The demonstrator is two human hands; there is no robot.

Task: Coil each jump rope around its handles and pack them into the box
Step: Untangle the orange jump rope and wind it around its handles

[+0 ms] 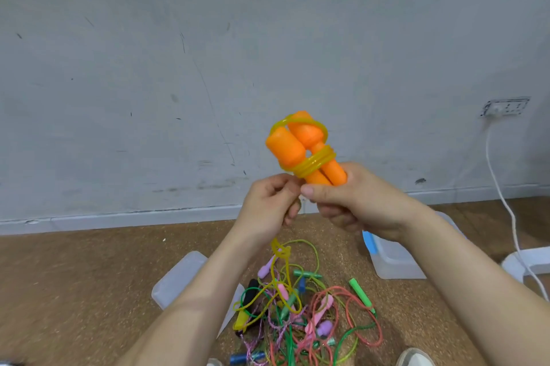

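Note:
Two orange jump-rope handles (297, 145) are held side by side, raised in front of the wall, with several turns of yellow rope (315, 164) wound round their necks. My right hand (348, 202) grips the lower ends of the handles. My left hand (272, 202) pinches the loose yellow rope just left of them, and the rope hangs down from it to the floor. A translucent plastic box (395, 261) lies on the floor under my right forearm, partly hidden.
A tangled pile of jump ropes (300, 312) with pink, green, blue and black handles lies on the brown floor below my arms. A translucent lid (178, 279) lies at the left. A white cable (506, 202) runs down from a wall socket (506, 106) at the right.

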